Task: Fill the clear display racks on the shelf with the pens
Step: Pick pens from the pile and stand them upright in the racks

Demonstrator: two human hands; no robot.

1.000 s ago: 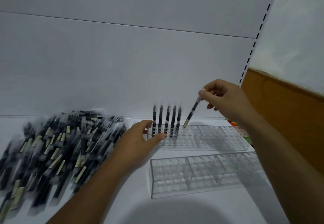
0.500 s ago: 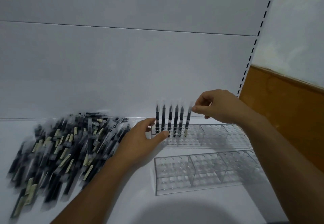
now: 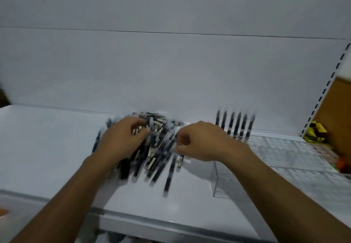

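A pile of pens (image 3: 152, 147), dark-bodied with pale clips, is seen lying on the white shelf (image 3: 47, 147), close to the back panel (image 3: 171, 62). The picture is blurred by motion, so single pens in the pile cannot be told apart with certainty. The left hand (image 3: 121, 140) is laid on the left part of the pile, fingers curled down among the pens; whether its grip is closed on any pen cannot be told. The right hand (image 3: 201, 142) is held at the right edge of the pile, its fingers drawn in to a narrow pinch against the pens there; whether a pen is actually gripped cannot be told. To the right of the pile, two clear racks are placed on the shelf, one behind the other. In the rear rack (image 3: 281, 147), six pens (image 3: 235, 125) are stood upright in a row at its left end, just behind the right hand. The front rack (image 3: 284, 183) is partly covered by the right forearm, and no pens are seen in its visible cells. A yellow object (image 3: 315, 132) is seen past the slotted upright at the right end of the shelf.
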